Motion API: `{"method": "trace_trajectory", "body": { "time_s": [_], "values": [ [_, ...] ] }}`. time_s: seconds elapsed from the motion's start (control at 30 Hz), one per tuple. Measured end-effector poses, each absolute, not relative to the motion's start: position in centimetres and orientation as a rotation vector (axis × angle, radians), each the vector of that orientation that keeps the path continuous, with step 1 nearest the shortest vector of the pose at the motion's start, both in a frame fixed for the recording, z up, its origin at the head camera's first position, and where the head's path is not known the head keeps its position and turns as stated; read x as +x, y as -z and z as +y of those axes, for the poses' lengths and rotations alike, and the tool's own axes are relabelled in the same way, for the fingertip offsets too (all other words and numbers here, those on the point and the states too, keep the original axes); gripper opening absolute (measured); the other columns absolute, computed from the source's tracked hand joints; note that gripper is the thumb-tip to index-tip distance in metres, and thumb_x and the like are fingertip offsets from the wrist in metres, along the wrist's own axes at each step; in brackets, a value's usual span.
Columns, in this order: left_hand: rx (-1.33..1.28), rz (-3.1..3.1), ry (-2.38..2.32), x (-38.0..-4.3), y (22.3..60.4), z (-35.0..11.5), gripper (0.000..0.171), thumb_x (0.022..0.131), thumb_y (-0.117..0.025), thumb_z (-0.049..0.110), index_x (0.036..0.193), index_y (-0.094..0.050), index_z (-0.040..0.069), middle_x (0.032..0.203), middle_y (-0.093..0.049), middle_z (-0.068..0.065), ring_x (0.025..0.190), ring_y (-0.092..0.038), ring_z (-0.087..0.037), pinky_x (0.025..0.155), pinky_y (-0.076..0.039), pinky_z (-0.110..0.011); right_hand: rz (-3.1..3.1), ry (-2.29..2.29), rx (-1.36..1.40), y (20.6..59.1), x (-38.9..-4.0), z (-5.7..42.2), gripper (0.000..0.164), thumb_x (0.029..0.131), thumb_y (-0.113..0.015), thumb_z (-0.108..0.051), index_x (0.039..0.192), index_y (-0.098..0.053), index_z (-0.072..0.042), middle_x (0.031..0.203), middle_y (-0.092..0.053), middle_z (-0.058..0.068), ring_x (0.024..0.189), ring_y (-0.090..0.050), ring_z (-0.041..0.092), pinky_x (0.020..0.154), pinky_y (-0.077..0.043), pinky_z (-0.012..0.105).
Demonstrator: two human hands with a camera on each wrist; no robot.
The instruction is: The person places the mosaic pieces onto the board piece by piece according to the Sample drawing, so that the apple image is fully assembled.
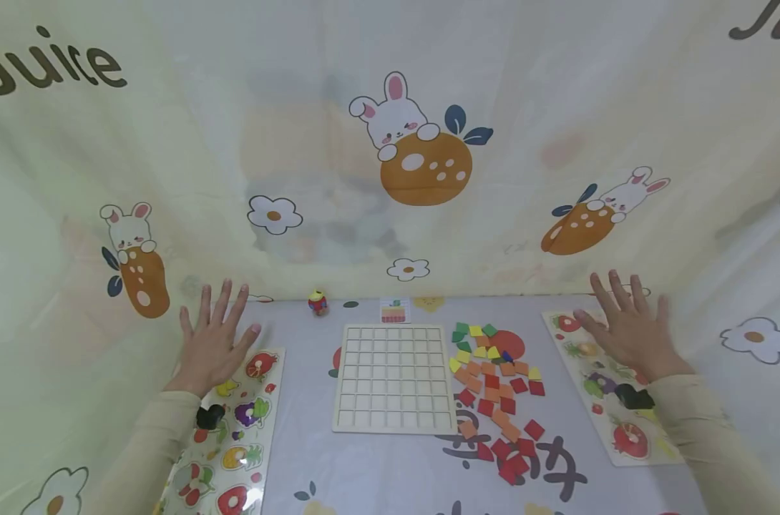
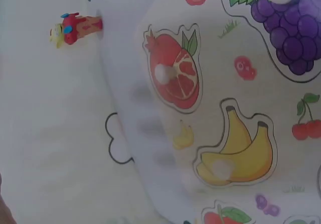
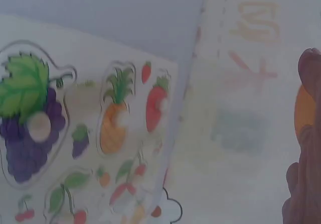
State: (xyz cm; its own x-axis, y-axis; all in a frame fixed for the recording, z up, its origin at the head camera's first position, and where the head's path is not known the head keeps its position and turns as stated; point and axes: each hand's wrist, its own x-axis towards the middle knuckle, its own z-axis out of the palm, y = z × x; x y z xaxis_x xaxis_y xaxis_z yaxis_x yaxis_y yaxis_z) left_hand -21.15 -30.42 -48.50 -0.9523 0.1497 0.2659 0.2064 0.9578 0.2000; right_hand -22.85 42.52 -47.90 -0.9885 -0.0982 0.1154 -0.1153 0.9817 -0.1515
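Observation:
My left hand is spread with straight fingers above the far end of the left fruit puzzle board, holding nothing. On the other side my right hand, fingers also splayed, hovers over the right fruit puzzle board and holds nothing. Between them lies a cream square grid board with bare compartments. Right of it are scattered small tiles in red, orange, yellow and green, with a blue piece among them. The left wrist view shows a pomegranate piece and a banana piece; the right wrist view shows a pineapple piece.
A small toy figure stands near the back edge, left of the grid board. A small picture card lies just behind that board. Printed cloth hangs as a wall at the back and sides.

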Motion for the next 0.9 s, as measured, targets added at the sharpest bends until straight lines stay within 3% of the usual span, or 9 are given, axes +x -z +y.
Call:
{"method": "trace_trajectory", "body": {
  "time_s": [0.23, 0.33, 0.43, 0.5, 0.57, 0.67, 0.73, 0.9],
  "values": [
    [-0.285, -2.854, 0.371, -21.6, 48.9, -29.1, 0.081, 0.107, -0.04, 0.064, 0.172, -0.007, 0.028, 0.18, -0.001, -0.012, 0.164, 0.018, -0.039, 0.119, 0.013, -0.078, -3.039, -0.305, 0.228, 48.9, -23.3, 39.9, 0.088, 0.107, -0.041, -0.063, 0.172, 0.001, -0.021, 0.176, 0.002, 0.024, 0.16, 0.014, 0.052, 0.114, 0.011, 0.084],
    [-0.311, -2.852, 0.389, -21.9, 49.3, -28.1, 0.082, 0.107, -0.048, 0.057, 0.172, -0.009, 0.028, 0.18, -0.002, -0.012, 0.164, 0.016, -0.038, 0.119, 0.011, -0.078, -3.03, -0.335, 0.238, 49.8, -23.7, 38.9, 0.088, 0.106, -0.04, -0.066, 0.172, -0.002, -0.021, 0.176, -0.001, 0.024, 0.161, 0.013, 0.051, 0.115, 0.014, 0.081],
    [-0.358, -2.832, 0.423, -22.1, 49.8, -26.6, 0.082, 0.105, -0.056, 0.048, 0.172, -0.016, 0.021, 0.179, -0.004, -0.016, 0.165, 0.009, -0.042, 0.12, 0.005, -0.078, -3.015, -0.366, 0.263, 51.0, -24.1, 38.0, 0.088, 0.105, -0.046, -0.064, 0.171, -0.013, -0.017, 0.176, -0.005, 0.025, 0.162, 0.01, 0.051, 0.118, 0.012, 0.079],
    [-0.399, -2.8, 0.453, -22.0, 50.2, -25.2, 0.078, 0.105, -0.06, 0.04, 0.169, -0.026, 0.012, 0.177, -0.011, -0.022, 0.163, -0.004, -0.047, 0.123, -0.006, -0.075, -2.996, -0.354, 0.304, 51.9, -24.5, 37.3, 0.085, 0.103, -0.054, -0.061, 0.167, -0.03, -0.011, 0.174, -0.017, 0.027, 0.161, -0.001, 0.052, 0.121, 0.002, 0.078],
    [-0.43, -2.777, 0.499, -21.8, 50.7, -23.6, 0.071, 0.104, -0.063, 0.032, 0.164, -0.036, 0.004, 0.17, -0.024, -0.028, 0.153, -0.028, -0.049, 0.12, -0.027, -0.068, -2.982, -0.369, 0.339, 52.7, -24.6, 36.5, 0.075, 0.1, -0.065, -0.053, 0.156, -0.05, -0.005, 0.166, -0.034, 0.029, 0.157, -0.017, 0.053, 0.121, -0.012, 0.076],
    [-0.43, -2.794, 0.614, -21.0, 51.5, -21.0, 0.062, 0.104, -0.065, 0.023, 0.157, -0.045, -0.001, 0.151, -0.044, -0.03, 0.124, -0.053, -0.042, 0.099, -0.051, -0.055, -2.995, -0.453, 0.331, 53.8, -24.5, 35.1, 0.057, 0.095, -0.077, -0.044, 0.134, -0.07, -0.003, 0.146, -0.057, 0.029, 0.143, -0.037, 0.052, 0.114, -0.031, 0.075],
    [-0.401, -2.844, 0.716, -20.4, 52.2, -19.4, 0.061, 0.103, -0.066, 0.021, 0.157, -0.046, -0.001, 0.14, -0.05, -0.025, 0.104, -0.057, -0.032, 0.084, -0.054, -0.046, -3.016, -0.557, 0.298, 54.4, -24.2, 34.3, 0.049, 0.092, -0.081, -0.04, 0.124, -0.075, -0.004, 0.134, -0.066, 0.026, 0.134, -0.045, 0.049, 0.108, -0.038, 0.073],
    [-0.295, -2.975, 0.974, -19.6, 54.1, -16.7, 0.063, 0.103, -0.069, 0.022, 0.157, -0.047, -0.001, 0.13, -0.057, -0.017, 0.096, -0.055, -0.02, 0.082, -0.051, -0.039, -3.057, -0.657, 0.258, 55.6, -23.8, 32.5, 0.045, 0.09, -0.083, -0.041, 0.117, -0.078, -0.005, 0.117, -0.072, 0.018, 0.114, -0.054, 0.037, 0.096, -0.05, 0.062]
  ]
}}
